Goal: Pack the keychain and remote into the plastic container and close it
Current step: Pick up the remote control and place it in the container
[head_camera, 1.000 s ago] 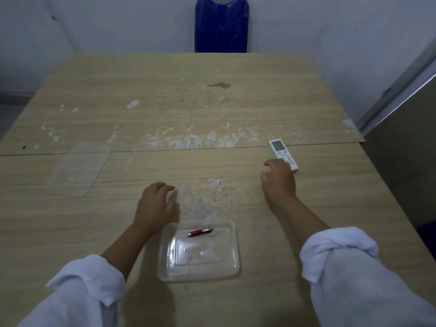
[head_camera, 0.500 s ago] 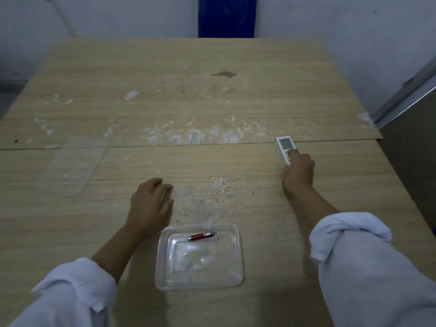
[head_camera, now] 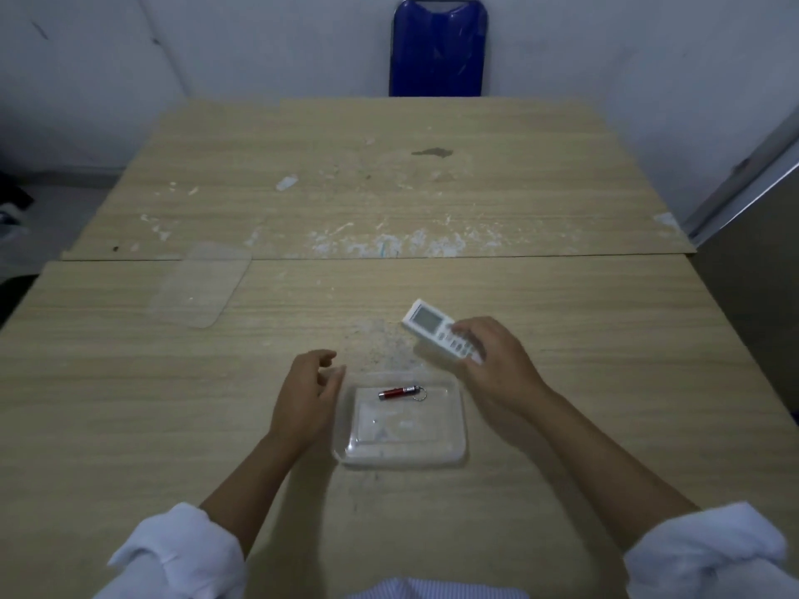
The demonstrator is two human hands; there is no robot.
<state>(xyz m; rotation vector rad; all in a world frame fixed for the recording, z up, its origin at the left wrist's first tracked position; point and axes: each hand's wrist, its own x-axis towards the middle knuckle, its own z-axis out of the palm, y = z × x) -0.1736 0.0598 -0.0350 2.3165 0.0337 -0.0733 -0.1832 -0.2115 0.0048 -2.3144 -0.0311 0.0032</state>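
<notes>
Remote (head_camera: 436, 331) now nearer container (head_camera: 458, 430)

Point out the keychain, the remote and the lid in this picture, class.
keychain (head_camera: 398, 392), head view, on its red barrel, inside the container.
remote (head_camera: 426, 319), head view, on its grey screen, the end clear of the right hand.
lid (head_camera: 199, 289), head view, on its flat clear middle, lying on the table.

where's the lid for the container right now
In the head view the clear lid lies flat on the table, far left of centre by the seam between the two tabletops, well beyond the left hand and apart from the container.
</notes>
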